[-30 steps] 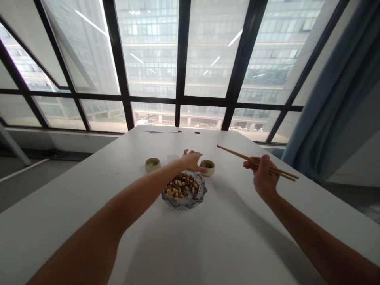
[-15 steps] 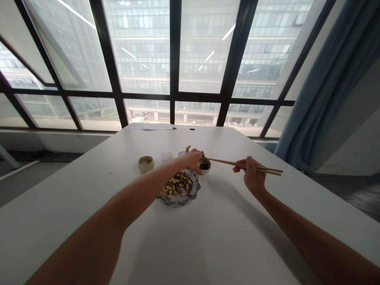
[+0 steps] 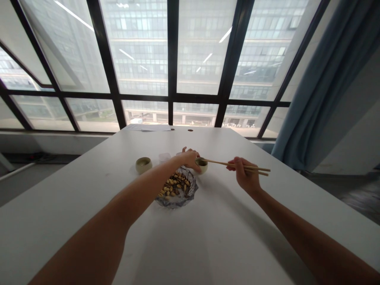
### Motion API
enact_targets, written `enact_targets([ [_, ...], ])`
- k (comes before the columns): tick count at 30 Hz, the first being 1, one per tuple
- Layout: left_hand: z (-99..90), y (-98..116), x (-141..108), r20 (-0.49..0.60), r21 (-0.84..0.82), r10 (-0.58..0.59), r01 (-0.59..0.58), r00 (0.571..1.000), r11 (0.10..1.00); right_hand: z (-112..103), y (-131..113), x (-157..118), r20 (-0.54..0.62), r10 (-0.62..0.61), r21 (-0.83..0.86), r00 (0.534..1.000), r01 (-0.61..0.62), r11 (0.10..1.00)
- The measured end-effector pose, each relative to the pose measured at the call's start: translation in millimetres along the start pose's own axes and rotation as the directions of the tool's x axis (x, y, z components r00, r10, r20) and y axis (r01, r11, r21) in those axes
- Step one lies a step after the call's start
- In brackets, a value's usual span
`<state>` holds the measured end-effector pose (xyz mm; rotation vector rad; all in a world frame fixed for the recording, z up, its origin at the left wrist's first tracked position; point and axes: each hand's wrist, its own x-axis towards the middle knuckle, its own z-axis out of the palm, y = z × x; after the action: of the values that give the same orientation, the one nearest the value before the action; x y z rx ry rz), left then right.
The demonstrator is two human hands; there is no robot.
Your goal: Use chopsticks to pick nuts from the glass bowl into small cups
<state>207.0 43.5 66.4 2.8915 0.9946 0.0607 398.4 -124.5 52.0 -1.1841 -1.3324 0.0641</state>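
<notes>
My left hand (image 3: 190,159) is closed around the left side of a small pale green cup (image 3: 202,168), which stands close to upright. Between the fingers of my right hand (image 3: 246,174) is a pair of wooden chopsticks (image 3: 221,162); their tips reach into the mouth of the cup. What lies inside the cup is too dark to make out. Just in front of my left hand sits a crumpled foil dish (image 3: 190,192) with nuts or seeds (image 3: 176,183), some pale and some dark, partly hidden by my left forearm.
A second pale green cup (image 3: 144,165) stands to the left of the foil dish. Behind my left forearm is a small clear container (image 3: 164,157). Papers (image 3: 148,128) lie at the far end of the white table (image 3: 237,237), below the windows. A blue curtain (image 3: 305,99) hangs at right.
The cup has gone from tilted toward me to nearly upright. My right hand has come left, and the chopstick tips are further into the cup.
</notes>
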Motion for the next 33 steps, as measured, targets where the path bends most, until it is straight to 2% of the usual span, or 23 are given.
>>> enact_targets([
  [2,-0.1,-2.8,-0.5,0.011,-0.008,-0.002,0.002,1.0,1.0,1.7,-16.0,0.4,-0.064,0.019,0.079,0.998,-0.014,0.997],
  [4,-1.4,-6.6,-5.8,0.001,-0.016,0.001,-0.001,1.0,1.0,2.6,-33.7,-0.7,-0.054,0.041,0.137,0.998,-0.033,0.99],
  [8,-10.1,-24.7,-37.8,-0.137,-0.034,-0.005,0.001,0.991,0.999,5.6,-64.2,-6.1,0.128,0.063,0.181,0.99,-0.086,0.98],
  [11,-16.2,-50.8,-76.8,-0.302,-0.044,-0.03,0.017,0.953,0.999,14.1,-79.2,-7.1,0.289,0.051,0.117,0.956,-0.088,0.989],
  [13,-16.0,-71.4,-103.9,-0.423,-0.052,-0.055,0.036,0.905,0.998,23.9,-86.7,-4.7,0.407,-0.011,0.04,0.913,-0.005,0.999],
  [15,-10.8,-91.0,-128.1,-0.521,-0.081,-0.109,0.078,0.846,0.994,36.0,-92.7,-1.4,0.517,-0.114,-0.015,0.848,0.142,0.99],
  [17,-0.9,-106.9,-147.7,-0.568,-0.119,-0.181,0.137,0.803,0.983,48.0,-96.7,0.7,0.575,-0.205,-0.044,0.792,0.28,0.959],
  [18,5.3,-113.2,-155.4,-0.578,-0.135,-0.213,0.165,0.788,0.977,53.0,-97.7,0.8,0.58,-0.235,-0.055,0.78,0.325,0.944],
  [20,19.0,-121.9,-166.9,-0.586,-0.172,-0.276,0.216,0.762,0.961,59.6,-97.4,-0.8,0.567,-0.264,-0.068,0.78,0.364,0.929],
  [23,39.4,-127.6,-175.1,-0.597,-0.268,-0.36,0.245,0.717,0.932,58.8,-92.0,-5.5,0.544,-0.254,-0.053,0.8,0.335,0.941],
  [26,54.5,-127.8,-176.4,-0.606,-0.407,-0.437,0.213,0.664,0.888,48.4,-84.1,-8.1,0.472,-0.173,-0.03,0.865,0.212,0.977],
  [28,60.1,-126.9,-176.2,-0.591,-0.49,-0.484,0.191,0.645,0.851,40.9,-80.1,-7.8,0.403,-0.111,-0.052,0.909,0.143,0.988],
  [29,61.7,-126.6,-176.2,-0.578,-0.521,-0.503,0.185,0.643,0.834,38.1,-79.0,-7.2,0.389,-0.095,-0.078,0.916,0.136,0.988],
  [31,63.0,-126.1,-176.4,-0.551,-0.558,-0.526,0.182,0.648,0.809,35.0,-78.6,-6.1,0.42,-0.097,-0.131,0.902,0.166,0.977],
  [33,62.9,-126.1,-176.7,-0.54,-0.571,-0.534,0.183,0.651,0.8,34.7,-79.5,-5.3,0.489,-0.104,-0.153,0.866,0.202,0.967],
])
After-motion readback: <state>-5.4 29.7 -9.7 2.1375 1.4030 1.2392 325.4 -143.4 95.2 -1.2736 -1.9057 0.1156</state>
